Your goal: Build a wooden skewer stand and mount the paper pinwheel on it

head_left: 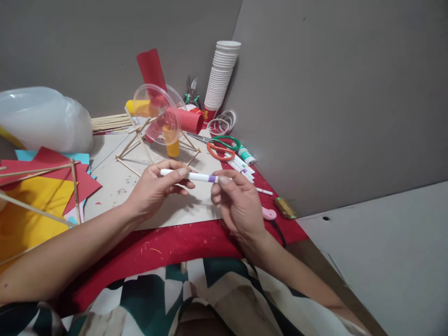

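Observation:
A white marker with a purple band (200, 177) lies level between my two hands, above the pale board (196, 210). My left hand (163, 182) pinches its white end between thumb and fingers. The other end, beside the purple band, is held by the closed fingers of my right hand (238, 198). Just behind the hands stands a wooden-stick frame (140, 133) with clear plastic discs (157, 114) and red paper tubes (185, 120) and yellow ones (171, 140). Several white markers (241, 167) lie right of the board.
Orange-handled scissors (221, 151), a glue stick (246, 155), and a leaning stack of paper cups (223, 74) are at the back right. Pliers (192, 91) stand by the wall. Coloured paper (38, 200), sticks (75, 191) and a filled plastic bag (45, 116) occupy the left.

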`<state>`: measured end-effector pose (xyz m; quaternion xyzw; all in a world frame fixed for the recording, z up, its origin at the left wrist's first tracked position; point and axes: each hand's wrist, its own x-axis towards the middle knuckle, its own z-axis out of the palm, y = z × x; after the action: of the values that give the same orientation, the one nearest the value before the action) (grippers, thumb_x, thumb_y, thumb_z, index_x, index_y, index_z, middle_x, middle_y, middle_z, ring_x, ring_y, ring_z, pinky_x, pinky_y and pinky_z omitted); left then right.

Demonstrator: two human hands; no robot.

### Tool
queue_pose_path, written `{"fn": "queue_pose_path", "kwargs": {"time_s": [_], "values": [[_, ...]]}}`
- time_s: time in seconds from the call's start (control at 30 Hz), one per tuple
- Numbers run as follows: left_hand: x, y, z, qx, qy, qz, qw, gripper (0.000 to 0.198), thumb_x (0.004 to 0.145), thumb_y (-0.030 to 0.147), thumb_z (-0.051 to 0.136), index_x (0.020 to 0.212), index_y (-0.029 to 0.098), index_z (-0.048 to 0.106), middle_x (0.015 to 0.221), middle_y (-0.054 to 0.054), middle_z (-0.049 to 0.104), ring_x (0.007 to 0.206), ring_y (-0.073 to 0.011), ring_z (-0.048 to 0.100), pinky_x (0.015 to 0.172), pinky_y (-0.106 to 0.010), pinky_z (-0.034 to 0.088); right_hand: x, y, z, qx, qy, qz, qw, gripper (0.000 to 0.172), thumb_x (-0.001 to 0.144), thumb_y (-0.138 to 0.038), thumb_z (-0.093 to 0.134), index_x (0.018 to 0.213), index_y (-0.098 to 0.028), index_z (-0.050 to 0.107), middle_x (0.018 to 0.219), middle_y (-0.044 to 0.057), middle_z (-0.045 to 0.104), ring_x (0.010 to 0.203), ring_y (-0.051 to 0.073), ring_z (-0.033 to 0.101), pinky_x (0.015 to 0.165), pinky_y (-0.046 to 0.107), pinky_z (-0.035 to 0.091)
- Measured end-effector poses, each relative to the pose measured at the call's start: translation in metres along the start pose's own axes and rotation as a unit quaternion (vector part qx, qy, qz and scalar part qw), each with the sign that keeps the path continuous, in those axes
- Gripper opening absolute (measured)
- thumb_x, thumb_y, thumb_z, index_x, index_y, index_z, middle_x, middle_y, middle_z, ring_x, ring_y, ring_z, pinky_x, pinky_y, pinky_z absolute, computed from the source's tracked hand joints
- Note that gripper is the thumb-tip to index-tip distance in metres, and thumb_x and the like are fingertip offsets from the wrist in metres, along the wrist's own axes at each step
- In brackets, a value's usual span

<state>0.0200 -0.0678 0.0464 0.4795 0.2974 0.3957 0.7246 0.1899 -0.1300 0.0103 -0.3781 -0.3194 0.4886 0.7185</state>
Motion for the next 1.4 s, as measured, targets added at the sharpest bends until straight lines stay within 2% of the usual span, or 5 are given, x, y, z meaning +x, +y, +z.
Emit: {"fn": "queue_pose_path", "kwargs": {"time_s": [0.23, 0.5, 0.63, 0.93, 1.4], "values": [[0.006, -0.002, -0.004, -0.016, 0.023, 0.017, 0.999, 0.024, 0.076, 0.031, 0.084, 0.091, 0.016, 0.073, 0.089, -0.002, 0.074, 0.074, -0.0104, 0.068, 0.061, -0.019, 0.055, 0.009, -0.015, -0.009, 0.047, 0.085, -0.117, 0.988, 0.03, 0.071, -0.043, 0.084, 0.072, -0.02, 0.065, 0.044, -0.011, 0.043, 0.036, 0.004, 0.034, 0.035, 0.015, 0.029], [-0.008, -0.011, 0.006, 0.116, -0.153, -0.131, 0.973, 0.036, 0.08, 0.046, 0.079, 0.088, 0.013, 0.066, 0.071, -0.002, 0.069, 0.054, -0.0077, 0.059, 0.056, -0.019, 0.047, 0.001, -0.004, -0.006, -0.084, 0.004, -0.021, 0.996, 0.034, 0.073, -0.048, 0.084, 0.075, -0.02, 0.067, 0.046, -0.008, 0.049, 0.039, 0.005, 0.037, 0.038, 0.019, 0.027], [-0.015, -0.019, 0.01, 0.131, -0.178, -0.116, 0.968, 0.036, 0.088, 0.051, 0.069, 0.092, 0.016, 0.062, 0.063, 0.005, 0.058, 0.045, -0.0044, 0.039, 0.045, -0.017, 0.028, -0.004, 0.0, -0.006, -0.091, -0.069, 0.041, 0.993, 0.033, 0.075, -0.048, 0.083, 0.081, -0.019, 0.068, 0.048, -0.007, 0.05, 0.042, 0.006, 0.039, 0.042, 0.02, 0.03], [-0.019, -0.022, 0.012, 0.246, -0.214, 0.027, 0.945, 0.028, 0.102, 0.038, 0.048, 0.102, 0.018, 0.068, 0.102, -0.003, 0.068, 0.102, -0.0162, 0.061, 0.096, -0.024, 0.044, -0.007, 0.005, -0.005, -0.131, -0.095, 0.011, 0.987, 0.039, 0.088, -0.054, 0.07, 0.075, -0.017, 0.066, 0.049, -0.006, 0.047, 0.043, 0.006, 0.037, 0.044, 0.02, 0.031], [-0.021, -0.019, 0.017, 0.08, -0.216, -0.155, 0.961, 0.032, 0.097, 0.049, 0.056, 0.086, 0.02, 0.049, 0.057, 0.01, 0.031, 0.045, -0.0053, 0.019, 0.041, -0.016, 0.017, -0.005, 0.002, 0.0, -0.057, -0.053, 0.028, 0.997, 0.038, 0.08, -0.054, 0.077, 0.072, -0.018, 0.066, 0.043, -0.009, 0.04, 0.038, 0.006, 0.038, 0.04, 0.02, 0.025]]}}
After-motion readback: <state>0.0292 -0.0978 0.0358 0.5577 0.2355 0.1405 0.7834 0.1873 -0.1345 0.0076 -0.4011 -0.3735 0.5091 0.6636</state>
